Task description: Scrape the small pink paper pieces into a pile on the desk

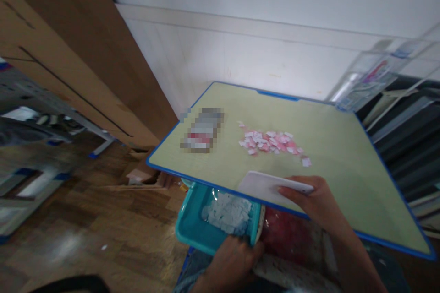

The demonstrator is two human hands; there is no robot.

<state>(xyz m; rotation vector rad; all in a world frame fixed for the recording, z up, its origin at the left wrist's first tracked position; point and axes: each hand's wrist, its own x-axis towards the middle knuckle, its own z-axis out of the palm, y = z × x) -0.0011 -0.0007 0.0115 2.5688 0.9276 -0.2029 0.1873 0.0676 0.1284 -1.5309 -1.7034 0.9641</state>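
Note:
My right hand [314,199] holds a flat white card [266,185] at the near edge of a pale green table with a blue rim [343,165]. A heap of small pink and white paper pieces [271,142] lies on the table just beyond the card. Below the table edge, my left hand [233,256] grips the near rim of a teal tray [192,231] that holds several white paper pieces [228,213]. A red mass in clear wrap [292,233] sits right of the tray, partly hidden by the table.
A blurred-out flat item [202,130] lies on the table's left part. Brown cardboard panels [68,55] lean at the left over a wooden floor [85,229]. A clear plastic holder [371,78] and dark shelving [412,123] stand to the right.

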